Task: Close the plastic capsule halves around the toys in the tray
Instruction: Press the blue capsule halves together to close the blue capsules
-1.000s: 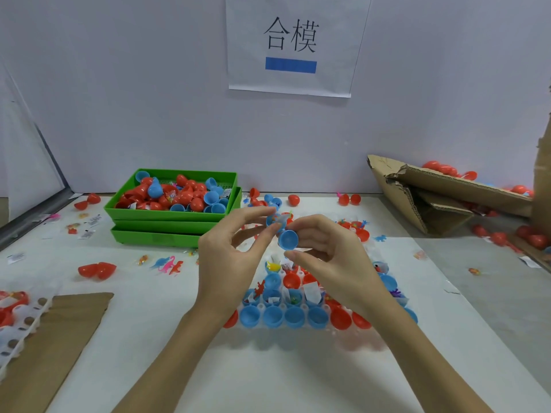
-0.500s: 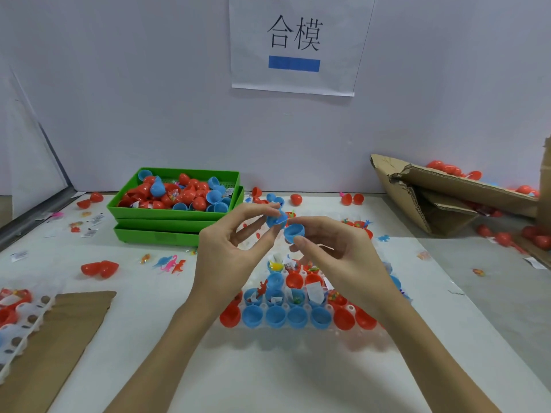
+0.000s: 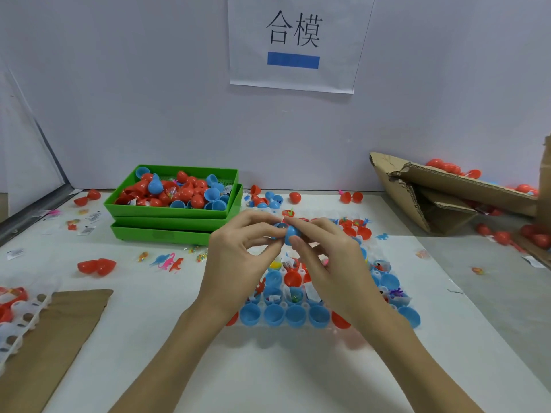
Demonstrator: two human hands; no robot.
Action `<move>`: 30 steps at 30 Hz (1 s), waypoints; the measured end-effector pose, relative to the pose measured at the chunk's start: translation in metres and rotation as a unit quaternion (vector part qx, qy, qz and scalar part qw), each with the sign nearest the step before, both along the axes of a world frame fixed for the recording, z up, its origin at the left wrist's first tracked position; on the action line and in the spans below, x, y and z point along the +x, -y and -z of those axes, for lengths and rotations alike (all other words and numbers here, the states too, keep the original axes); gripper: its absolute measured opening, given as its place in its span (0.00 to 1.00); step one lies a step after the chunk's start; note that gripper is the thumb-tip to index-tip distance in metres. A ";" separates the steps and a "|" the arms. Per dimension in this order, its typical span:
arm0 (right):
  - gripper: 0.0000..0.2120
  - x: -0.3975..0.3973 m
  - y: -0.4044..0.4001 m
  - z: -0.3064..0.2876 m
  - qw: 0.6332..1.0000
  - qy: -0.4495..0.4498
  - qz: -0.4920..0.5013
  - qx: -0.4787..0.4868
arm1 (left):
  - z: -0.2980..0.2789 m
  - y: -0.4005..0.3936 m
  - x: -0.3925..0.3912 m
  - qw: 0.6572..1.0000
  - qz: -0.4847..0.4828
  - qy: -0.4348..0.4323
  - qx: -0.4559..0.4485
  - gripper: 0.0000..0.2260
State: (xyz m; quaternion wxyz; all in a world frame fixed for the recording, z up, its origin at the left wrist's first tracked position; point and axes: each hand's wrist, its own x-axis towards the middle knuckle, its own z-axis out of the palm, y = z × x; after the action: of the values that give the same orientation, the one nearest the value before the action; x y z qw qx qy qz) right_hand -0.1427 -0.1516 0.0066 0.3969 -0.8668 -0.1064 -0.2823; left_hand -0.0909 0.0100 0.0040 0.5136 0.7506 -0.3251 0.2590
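White capsule tray (image 3: 328,324) lies flat on the table (image 3: 298,368), taken here as landmark. Its nearest row holds open blue halves (image 3: 274,315) with cavities up, flanked by red halves (image 3: 340,320). Rows behind hold more blue and red halves, some with small toys or paper slips inside; details too small to resolve.

Above the tray's middle, both hands meet. Left hand (image 3: 235,263) pinches 1 blue capsule half (image 3: 280,228) between thumb and fingers; right hand (image 3: 331,263) pinches the mating blue half (image 3: 292,232). The 2 halves touch at their rims, long axis running roughly left-right, level with the table. Whether fully seated: cannot tell.

Left of the tray: brown cardboard sheet (image 3: 53,338), a second white tray (image 3: 21,320) at the frame edge, a joined pair of red halves (image 3: 97,267), loose dinosaur toys (image 3: 168,262).

Behind-left of the tray: 2 stacked green bins (image 3: 173,225), the top 1 filled with red and blue halves.

Behind-right: torn cardboard box (image 3: 447,198) with red capsules (image 3: 447,167) on and around it.

Far wall, behind the tray: paper sign (image 3: 298,40) printed "合模" over a solid blue bar.
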 end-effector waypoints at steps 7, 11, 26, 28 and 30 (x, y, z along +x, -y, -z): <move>0.17 0.002 -0.004 0.003 0.992 -0.005 0.006 0.124 | -0.002 0.000 0.000 0.999 0.012 0.023 0.035 0.10; 0.12 0.003 -0.004 -0.001 0.976 -0.036 -0.029 0.215 | -0.002 0.000 0.000 0.999 0.028 -0.025 -0.017 0.08; 0.13 -0.001 0.000 -0.008 0.946 -0.086 -0.067 0.304 | -0.002 -0.004 -0.001 0.991 0.082 -0.096 -0.045 0.20; 0.12 -0.001 0.000 -0.008 0.953 -0.083 -0.059 0.285 | -0.002 -0.004 -0.001 0.993 0.070 -0.089 -0.030 0.21; 0.08 0.000 0.000 -0.007 0.957 -0.084 -0.054 0.271 | 0.000 -0.003 -0.001 0.993 0.072 -0.090 -0.020 0.21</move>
State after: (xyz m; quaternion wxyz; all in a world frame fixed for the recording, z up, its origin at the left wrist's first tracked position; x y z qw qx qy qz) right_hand -0.1427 -0.1518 0.0139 0.6390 -0.7403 -0.0391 -0.2052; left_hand -0.0922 0.0129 0.0038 0.5729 0.7352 -0.3257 0.1590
